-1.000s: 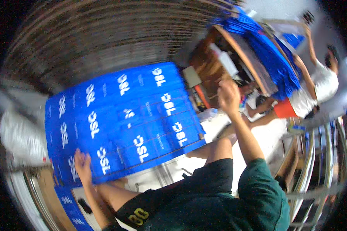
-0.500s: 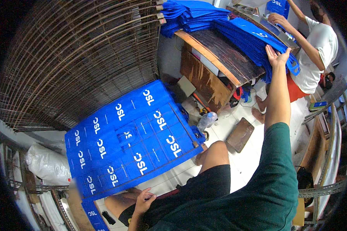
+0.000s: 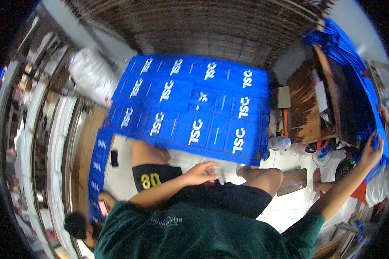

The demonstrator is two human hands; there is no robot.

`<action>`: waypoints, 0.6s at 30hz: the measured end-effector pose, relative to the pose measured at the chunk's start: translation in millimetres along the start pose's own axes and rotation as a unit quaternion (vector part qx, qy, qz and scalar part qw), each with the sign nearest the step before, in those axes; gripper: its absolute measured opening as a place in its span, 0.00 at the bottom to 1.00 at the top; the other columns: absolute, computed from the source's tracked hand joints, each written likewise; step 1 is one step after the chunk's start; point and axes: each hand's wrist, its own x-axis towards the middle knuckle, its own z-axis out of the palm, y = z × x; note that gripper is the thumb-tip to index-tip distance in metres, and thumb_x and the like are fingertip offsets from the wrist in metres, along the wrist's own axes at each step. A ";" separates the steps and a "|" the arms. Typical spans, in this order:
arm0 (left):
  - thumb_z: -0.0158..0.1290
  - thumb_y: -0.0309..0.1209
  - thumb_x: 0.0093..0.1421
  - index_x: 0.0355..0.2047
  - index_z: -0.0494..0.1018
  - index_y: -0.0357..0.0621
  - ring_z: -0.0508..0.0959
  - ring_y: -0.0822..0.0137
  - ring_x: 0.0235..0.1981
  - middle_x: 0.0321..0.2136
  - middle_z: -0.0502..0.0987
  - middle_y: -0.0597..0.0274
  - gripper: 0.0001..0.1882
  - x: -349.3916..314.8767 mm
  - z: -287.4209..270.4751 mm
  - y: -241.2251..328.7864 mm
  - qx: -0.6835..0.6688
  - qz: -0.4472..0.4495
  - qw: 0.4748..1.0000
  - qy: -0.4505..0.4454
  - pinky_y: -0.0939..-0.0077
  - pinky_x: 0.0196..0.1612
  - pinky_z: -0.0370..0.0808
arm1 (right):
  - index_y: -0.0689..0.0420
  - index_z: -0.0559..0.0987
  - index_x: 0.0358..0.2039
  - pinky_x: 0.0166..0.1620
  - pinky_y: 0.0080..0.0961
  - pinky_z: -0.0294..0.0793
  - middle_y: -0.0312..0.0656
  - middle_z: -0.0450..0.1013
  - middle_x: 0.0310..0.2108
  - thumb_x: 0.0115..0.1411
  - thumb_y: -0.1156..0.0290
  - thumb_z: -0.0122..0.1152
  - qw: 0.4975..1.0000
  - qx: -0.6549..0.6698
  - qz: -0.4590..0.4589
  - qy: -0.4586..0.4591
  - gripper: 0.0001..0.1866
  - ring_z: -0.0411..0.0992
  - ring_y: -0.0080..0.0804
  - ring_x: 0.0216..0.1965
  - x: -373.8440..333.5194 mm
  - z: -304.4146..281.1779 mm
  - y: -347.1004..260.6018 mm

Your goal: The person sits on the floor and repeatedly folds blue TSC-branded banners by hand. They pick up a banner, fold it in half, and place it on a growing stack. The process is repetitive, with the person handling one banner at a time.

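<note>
Blue printed fabric sheets or bags (image 3: 181, 108) lie spread in front of me, with a thin wire grid rack over them. My left hand (image 3: 201, 173) hovers above my lap by the near edge, fingers loosely stretched and apart, holding nothing. Far out to the right, my right hand (image 3: 371, 153) is at the edge of a stack of blue fabric bags (image 3: 350, 47) on a wooden table. Its fingers are bent against the blue cloth and look closed on a bag's edge, though blur hides the exact grip.
Dark wire racks (image 3: 220, 30) rise behind the blue sheets. A wooden cabinet (image 3: 304, 103), plastic bottle (image 3: 281, 143) and brown board (image 3: 293, 181) are on the right. A white plastic sack (image 3: 90, 71) stands left. A person (image 3: 78, 226) sits lower left; another is partly seen at right.
My view has swung left, so the blue sheets sit more central. My right hand, flat and open on the stack before, now has bent fingers at its edge. The left hand has moved over my lap.
</note>
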 end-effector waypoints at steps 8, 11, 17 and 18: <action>0.29 0.72 0.47 0.58 0.53 0.51 0.63 0.58 0.52 0.54 0.60 0.54 0.48 34.3 16.8 39.0 -0.523 -0.195 0.808 -0.191 0.57 0.48 0.66 | 0.61 0.67 0.46 0.44 0.51 0.65 0.48 0.66 0.44 0.41 0.71 0.54 0.991 -0.037 0.111 0.060 0.27 0.65 0.47 0.44 -249.5 116.6 15.7; 0.29 0.75 0.43 0.59 0.53 0.50 0.59 0.52 0.55 0.57 0.55 0.52 0.51 27.4 -0.7 37.8 -0.706 -0.064 0.666 -0.232 0.50 0.51 0.62 | 0.62 0.68 0.44 0.44 0.46 0.67 0.47 0.67 0.43 0.37 0.74 0.52 0.978 -0.026 0.208 0.017 0.27 0.66 0.46 0.43 -301.7 145.3 54.3; 0.45 0.51 0.51 0.56 0.56 0.43 0.65 0.56 0.52 0.55 0.60 0.53 0.37 -11.4 -104.7 20.9 -0.675 -0.062 0.730 0.085 0.56 0.55 0.60 | 0.59 0.71 0.38 0.41 0.33 0.72 0.42 0.70 0.37 0.38 0.73 0.49 0.867 -0.129 0.457 -0.149 0.21 0.70 0.36 0.38 -344.2 176.5 127.1; 0.47 0.44 0.50 0.56 0.56 0.41 0.65 0.58 0.52 0.54 0.61 0.53 0.35 -14.6 -117.7 13.3 -0.599 -0.076 0.790 0.105 0.57 0.55 0.61 | 0.58 0.71 0.37 0.40 0.32 0.73 0.41 0.70 0.35 0.38 0.73 0.50 0.837 -0.123 0.499 -0.191 0.20 0.70 0.35 0.37 -345.3 180.1 141.4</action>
